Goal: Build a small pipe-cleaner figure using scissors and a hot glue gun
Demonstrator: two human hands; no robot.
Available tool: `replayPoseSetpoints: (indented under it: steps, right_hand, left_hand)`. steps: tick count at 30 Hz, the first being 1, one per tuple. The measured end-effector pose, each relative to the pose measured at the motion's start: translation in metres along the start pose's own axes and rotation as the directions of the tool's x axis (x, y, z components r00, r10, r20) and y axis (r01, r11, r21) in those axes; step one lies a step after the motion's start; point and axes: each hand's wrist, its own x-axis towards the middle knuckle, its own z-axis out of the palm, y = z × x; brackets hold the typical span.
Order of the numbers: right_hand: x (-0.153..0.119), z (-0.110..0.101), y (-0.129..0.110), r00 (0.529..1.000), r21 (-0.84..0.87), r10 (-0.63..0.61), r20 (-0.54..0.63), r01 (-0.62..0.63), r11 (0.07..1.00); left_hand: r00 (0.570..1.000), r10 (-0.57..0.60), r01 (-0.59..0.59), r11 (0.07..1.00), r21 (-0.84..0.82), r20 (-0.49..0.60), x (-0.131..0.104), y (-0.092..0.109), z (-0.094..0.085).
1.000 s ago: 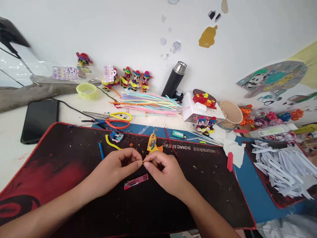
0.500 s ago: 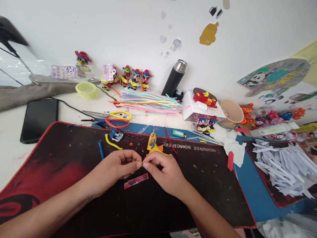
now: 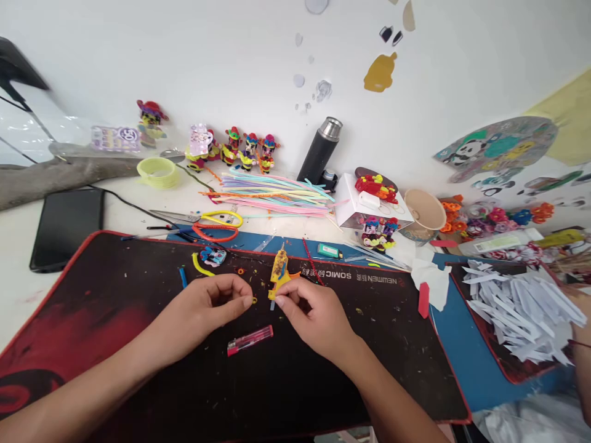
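Note:
Over the black mat (image 3: 369,369), my left hand (image 3: 212,307) pinches a tiny yellow ring (image 3: 254,300) between thumb and forefinger. My right hand (image 3: 314,314) is a little to the right, thumb and forefinger pressed together; whatever they hold is too small to name. Behind it lies a yellow glue gun (image 3: 279,271), its lower part partly hidden by the fingers. A pink lighter (image 3: 250,340) rests on the mat below and between both hands. A yellow fuzzy piece (image 3: 202,266) and a blue piece (image 3: 183,277) lie beyond my left hand.
Scissors (image 3: 217,224), pastel pipe cleaners (image 3: 277,194), small figures (image 3: 249,151) and a black flask (image 3: 320,149) stand or lie along the back. White paper strips (image 3: 517,307) cover a second mat at right, where another person's arm (image 3: 582,369) shows.
My hands have moved apart, the yellow ring staying at my left fingertips. Another person's arm has come into view at the right edge. The whole view has shifted slightly.

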Motion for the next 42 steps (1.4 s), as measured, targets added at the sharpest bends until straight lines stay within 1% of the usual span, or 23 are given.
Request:
replayPoseSetpoints:
  steps: [2, 4, 6, 9, 12, 15, 17, 21, 24, 26, 28, 30, 31, 32, 33, 34, 36, 37, 38, 40, 42]
  right_hand:
    - [0.0, -0.009, 0.004, 0.998, -0.092, 0.002, -0.061, -0.008, 0.996]
    - [0.0, -0.017, 0.008, 0.997, -0.198, 0.016, -0.081, -0.032, 0.98]
    - [0.001, -0.022, 0.01, 0.999, -0.33, 0.026, -0.047, -0.04, 0.943]
    - [0.002, -0.024, 0.012, 0.999, -0.523, 0.024, 0.03, -0.005, 0.852]
    - [0.003, -0.02, 0.013, 0.996, -0.641, 0.021, 0.087, 0.04, 0.766]
    - [0.005, -0.015, 0.014, 0.991, -0.703, 0.015, 0.133, 0.084, 0.706]
    - [0.007, -0.012, 0.017, 0.989, -0.718, 0.021, 0.144, 0.089, 0.69]
    - [0.01, -0.009, 0.023, 0.993, -0.677, 0.037, 0.112, 0.048, 0.735]
    - [0.009, -0.006, 0.027, 0.998, -0.624, 0.009, 0.06, 0.031, 0.781]
    - [0.007, -0.005, 0.028, 1.0, -0.562, -0.021, -0.01, 0.012, 0.827]
    - [0.004, -0.004, 0.029, 0.994, -0.436, -0.041, -0.099, -0.006, 0.9]
    - [0.002, -0.004, 0.028, 0.98, -0.223, -0.007, -0.197, -0.038, 0.974]
    - [0.002, -0.005, 0.028, 0.97, -0.087, 0.041, -0.24, -0.064, 0.994]
    - [0.002, -0.006, 0.027, 0.955, 0.064, 0.105, -0.277, -0.09, 0.994]
    - [0.003, -0.008, 0.026, 0.938, 0.223, 0.177, -0.3, -0.111, 0.968]
    - [0.004, -0.01, 0.025, 0.92, 0.377, 0.245, -0.305, -0.12, 0.918]
    - [0.006, -0.013, 0.021, 0.902, 0.631, 0.339, -0.268, -0.101, 0.769]
    - [0.006, -0.014, 0.02, 0.903, 0.718, 0.36, -0.234, -0.089, 0.691]
    - [0.007, -0.014, 0.018, 0.91, 0.779, 0.367, -0.193, -0.085, 0.621]
    - [0.007, -0.012, 0.017, 0.927, 0.85, 0.363, -0.096, -0.113, 0.514]
    - [0.006, -0.007, 0.018, 0.935, 0.878, 0.354, -0.013, -0.159, 0.451]
  left_hand:
    - [0.999, 0.002, -0.002, 1.0, -0.001, -0.038, -0.001, -0.002, -0.005]
    - [0.998, -0.013, 0.012, 1.0, -0.021, -0.054, -0.002, -0.006, -0.008]
    - [0.998, -0.032, 0.029, 0.998, -0.05, -0.056, -0.004, -0.01, -0.01]
    - [0.998, -0.048, 0.043, 0.995, -0.093, -0.051, -0.005, -0.018, -0.013]
    - [0.997, -0.053, 0.046, 0.992, -0.12, -0.052, -0.006, -0.023, -0.016]
    - [0.996, -0.057, 0.048, 0.99, -0.13, -0.067, -0.007, -0.025, -0.018]
    - [0.996, -0.058, 0.047, 0.989, -0.142, -0.073, -0.007, -0.024, -0.019]
    - [0.996, -0.046, 0.032, 0.983, -0.181, -0.072, -0.004, -0.021, -0.018]
    - [0.995, -0.044, 0.024, 0.978, -0.208, -0.089, -0.001, -0.019, -0.019]
    - [0.994, -0.038, 0.016, 0.976, -0.217, -0.099, 0.001, -0.018, -0.02]
    - [0.995, -0.025, 0.003, 0.976, -0.217, -0.096, 0.003, -0.018, -0.022]
    - [0.996, -0.012, -0.008, 0.976, -0.216, -0.091, 0.004, -0.017, -0.024]
    - [0.996, -0.005, -0.015, 0.977, -0.215, -0.093, 0.005, -0.017, -0.024]
    - [0.995, 0.001, -0.022, 0.977, -0.213, -0.096, 0.006, -0.016, -0.025]
    - [0.995, 0.009, -0.029, 0.977, -0.21, -0.099, 0.008, -0.015, -0.026]
    - [0.995, 0.018, -0.039, 0.978, -0.206, -0.101, 0.009, -0.013, -0.026]
    - [0.994, 0.035, -0.055, 0.979, -0.196, -0.104, 0.011, -0.008, -0.027]
    - [0.993, 0.04, -0.06, 0.98, -0.19, -0.108, 0.012, -0.005, -0.027]
    - [0.992, 0.043, -0.064, 0.981, -0.183, -0.115, 0.014, -0.002, -0.027]
    - [0.989, 0.051, -0.074, 0.984, -0.164, -0.137, 0.017, 0.005, -0.027]
    - [0.984, 0.075, -0.096, 0.987, -0.129, -0.165, 0.022, 0.01, -0.027]
